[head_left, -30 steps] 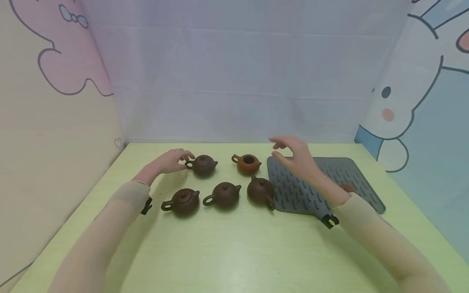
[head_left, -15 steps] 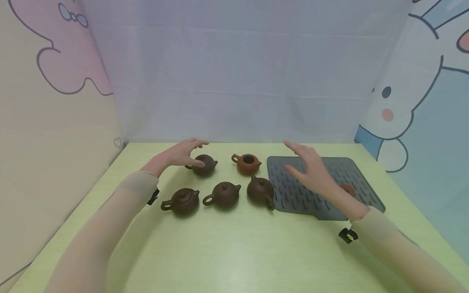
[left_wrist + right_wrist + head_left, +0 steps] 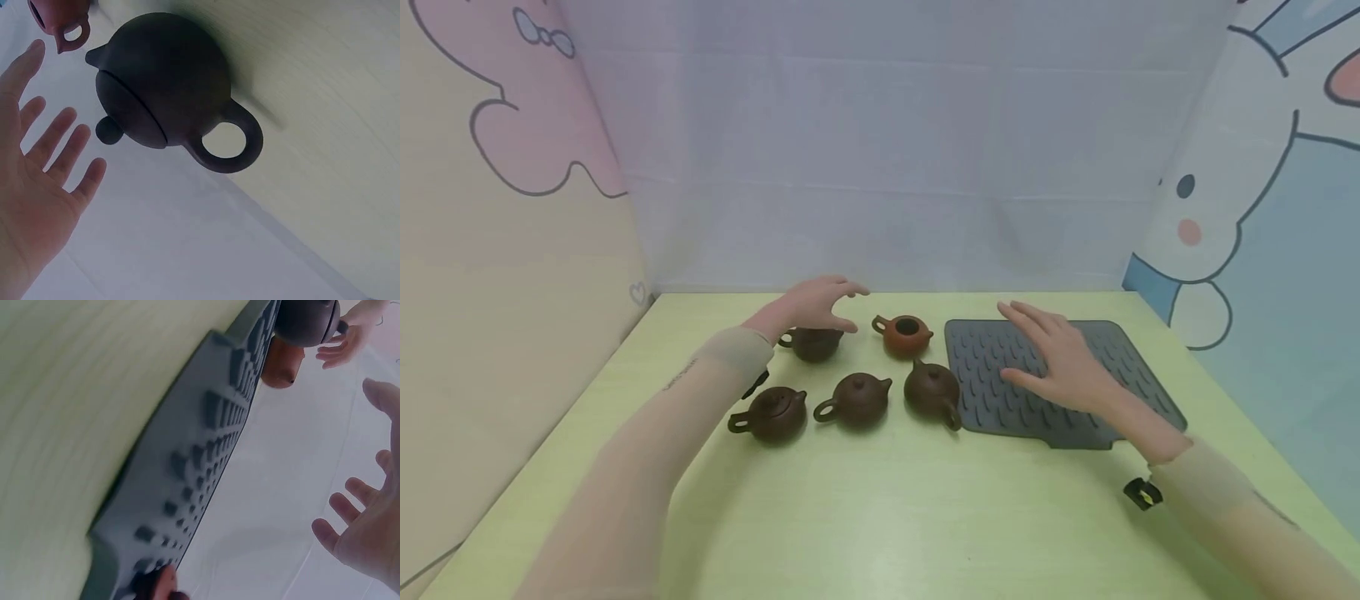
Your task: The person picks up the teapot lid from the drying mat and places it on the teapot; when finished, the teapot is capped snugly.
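Observation:
My left hand [image 3: 811, 304] is held above the far-left dark brown teapot [image 3: 815, 346], its fingers extended and holding nothing. The left wrist view shows this lidded teapot [image 3: 169, 81] beside the spread fingers. To its right stands a lidless reddish-brown teapot [image 3: 904, 340], its round mouth uncovered. My right hand [image 3: 1066, 362] hovers over a grey ridged mat [image 3: 1000, 400], thumb apart from the fingers and nothing in its grasp. A small reddish piece like a teapot lid [image 3: 165, 585] lies on the mat in the right wrist view; my right hand and forearm hide it in the head view.
Nearer on the pale green table [image 3: 880, 517] stand three more dark lidded teapots: a left one [image 3: 781, 415], a middle one [image 3: 859, 402] and a right one [image 3: 931, 390] against the mat's left edge. A white cloth [image 3: 880, 167] hangs behind the table.
My left hand has left the far-left teapot's handle, risen and moved right over that teapot. My right hand has moved right and nearer over the mat, its fingers straightening.

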Tool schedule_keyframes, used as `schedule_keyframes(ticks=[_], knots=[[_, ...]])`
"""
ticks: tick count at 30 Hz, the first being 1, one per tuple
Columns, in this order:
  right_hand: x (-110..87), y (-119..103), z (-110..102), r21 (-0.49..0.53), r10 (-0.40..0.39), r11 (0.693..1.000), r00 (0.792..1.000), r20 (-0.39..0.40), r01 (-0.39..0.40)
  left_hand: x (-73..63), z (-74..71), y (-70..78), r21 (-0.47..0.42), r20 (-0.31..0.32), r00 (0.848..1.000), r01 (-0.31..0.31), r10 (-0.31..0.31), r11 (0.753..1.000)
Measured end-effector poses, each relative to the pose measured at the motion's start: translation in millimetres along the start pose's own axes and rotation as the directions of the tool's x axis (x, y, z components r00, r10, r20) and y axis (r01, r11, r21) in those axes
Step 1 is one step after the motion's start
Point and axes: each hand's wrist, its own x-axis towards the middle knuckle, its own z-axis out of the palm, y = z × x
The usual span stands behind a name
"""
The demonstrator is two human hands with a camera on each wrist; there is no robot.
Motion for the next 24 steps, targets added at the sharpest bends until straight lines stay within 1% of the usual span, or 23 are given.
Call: schedule_keyframes(ticks=[6,9,13,16,20,24], knots=[[-14.5,14,-5,-0.042,0.061,0.997,0.995,0.076,-0.058,21.4,5.6,14.8,-0.025,0.033,0.999,-0.027,0.028,0.999],[-20.7,20,-7,-0.054,0.076,0.996,0.992,0.102,-0.071,31.0,9.3,20.3,-0.035,0.044,0.998,-0.035,0.037,0.999],[-27.6,25,-9,-0.053,0.091,0.995,0.987,0.131,-0.085,41.2,15.2,24.0,-0.047,0.067,0.997,-0.045,0.048,0.998],[-32.1,30,-12,-0.056,0.109,0.993,0.981,0.162,-0.101,45.6,20.0,25.8,-0.064,0.081,0.994,-0.061,0.066,0.996],[-37.5,39,-14,-0.067,0.125,0.991,0.974,0.187,-0.114,47.4,23.8,28.8,-0.079,0.090,0.992,-0.085,0.092,0.993],[-42.9,46,-16,-0.077,0.128,0.990,0.972,0.196,-0.115,49.7,25.3,30.9,-0.099,0.110,0.991,-0.067,0.078,0.993]])
